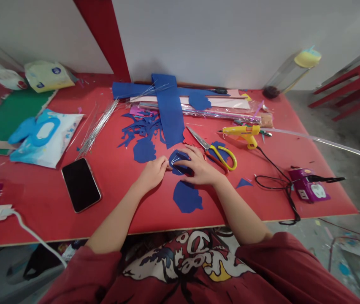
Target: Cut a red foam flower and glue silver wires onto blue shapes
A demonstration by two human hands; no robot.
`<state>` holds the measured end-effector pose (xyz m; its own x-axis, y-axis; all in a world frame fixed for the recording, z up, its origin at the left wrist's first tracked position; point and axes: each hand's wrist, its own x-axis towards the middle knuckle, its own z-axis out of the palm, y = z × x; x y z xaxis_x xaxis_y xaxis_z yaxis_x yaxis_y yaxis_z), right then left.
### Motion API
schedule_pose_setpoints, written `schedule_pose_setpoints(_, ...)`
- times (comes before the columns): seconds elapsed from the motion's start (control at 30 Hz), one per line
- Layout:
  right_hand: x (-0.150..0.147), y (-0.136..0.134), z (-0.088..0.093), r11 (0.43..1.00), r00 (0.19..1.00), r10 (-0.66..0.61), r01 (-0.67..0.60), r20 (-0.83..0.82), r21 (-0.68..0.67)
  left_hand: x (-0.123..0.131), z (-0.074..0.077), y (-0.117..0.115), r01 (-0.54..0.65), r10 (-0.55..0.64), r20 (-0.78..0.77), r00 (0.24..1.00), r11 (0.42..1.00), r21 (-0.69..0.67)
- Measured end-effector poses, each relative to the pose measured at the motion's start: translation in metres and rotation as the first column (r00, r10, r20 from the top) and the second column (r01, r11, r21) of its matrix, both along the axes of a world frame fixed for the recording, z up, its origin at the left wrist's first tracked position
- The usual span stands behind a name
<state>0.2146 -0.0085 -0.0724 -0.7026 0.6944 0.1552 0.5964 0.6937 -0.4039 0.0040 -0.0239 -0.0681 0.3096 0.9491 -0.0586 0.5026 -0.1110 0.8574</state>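
Between my hands lies a blue cutout [176, 157] with thin pale wires fanned across it. My left hand [155, 171] is closed in a pinch at its left edge, where the wires come together. The fingers of my right hand [198, 165] are spread over its right side. Another blue cutout [187, 197] rests on the red table just below my right hand, and one more [144, 151] is up and left of my left hand. Scissors with a yellow and a red handle [213, 150] lie right beside my right hand, partly over a blue piece.
A yellow glue gun [244, 131] with a black cord sits to the right, near a purple box [309, 185]. At left are a phone [81, 185], a wipes pack [47, 137] and wires [100, 126]. Blue scraps [143, 126] and a blue strip [169, 109] lie behind.
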Motion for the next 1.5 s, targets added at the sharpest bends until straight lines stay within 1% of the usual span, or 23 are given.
schedule_pose_setpoints(0.17, 0.0005, 0.0003, 0.0003, 0.999, 0.999, -0.034, 0.033, 0.016, 0.016, 0.0006, 0.001, -0.0006, -0.025, 0.026, 0.031, 0.999, 0.999, -0.02)
schedule_pose_setpoints(0.33, 0.0002, 0.0004, -0.0019, 0.999, 0.998, -0.052, 0.052, 0.027, 0.013, 0.001, 0.0019, -0.0007, -0.024, 0.025, 0.03, 0.999, 0.999, -0.023)
schedule_pose_setpoints(0.63, -0.0004, 0.0009, -0.0047, 0.998, 0.997, -0.061, 0.059, 0.037, 0.037, 0.0013, 0.0039, -0.0001, 0.001, -0.001, -0.05, 0.999, 1.0, -0.006)
schedule_pose_setpoints(0.87, -0.0005, 0.0012, -0.0056, 0.998, 0.998, -0.051, 0.05, 0.026, 0.041, 0.0006, 0.003, 0.0, 0.012, -0.012, -0.059, 0.998, 1.0, 0.002)
schedule_pose_setpoints(1.0, -0.0008, 0.0008, -0.0055, 0.996, 0.998, -0.062, 0.062, -0.012, 0.061, 0.0008, 0.0022, 0.0001, 0.019, -0.018, -0.07, 0.997, 1.0, 0.015)
schedule_pose_setpoints(1.13, -0.0018, 0.0023, -0.006, 0.985, 0.987, -0.111, 0.125, -0.114, 0.12, 0.0012, 0.0035, -0.0002, 0.033, -0.032, -0.109, 0.993, 0.999, 0.005)
schedule_pose_setpoints(1.27, -0.0027, 0.0046, -0.0059, 0.953, 0.953, -0.199, 0.242, -0.229, 0.181, 0.0001, 0.0046, -0.0001, 0.031, -0.028, -0.117, 0.993, 0.999, 0.024)
schedule_pose_setpoints(1.37, -0.003, 0.0055, -0.0057, 0.931, 0.925, -0.263, 0.317, -0.272, 0.179, -0.0007, 0.0047, 0.0004, 0.017, -0.01, -0.135, 0.991, 0.998, 0.056)
schedule_pose_setpoints(1.5, -0.0024, 0.0059, -0.0064, 0.907, 0.897, -0.328, 0.387, -0.295, 0.169, -0.0009, 0.0051, 0.0005, -0.024, 0.037, -0.156, 0.987, 0.996, 0.082)
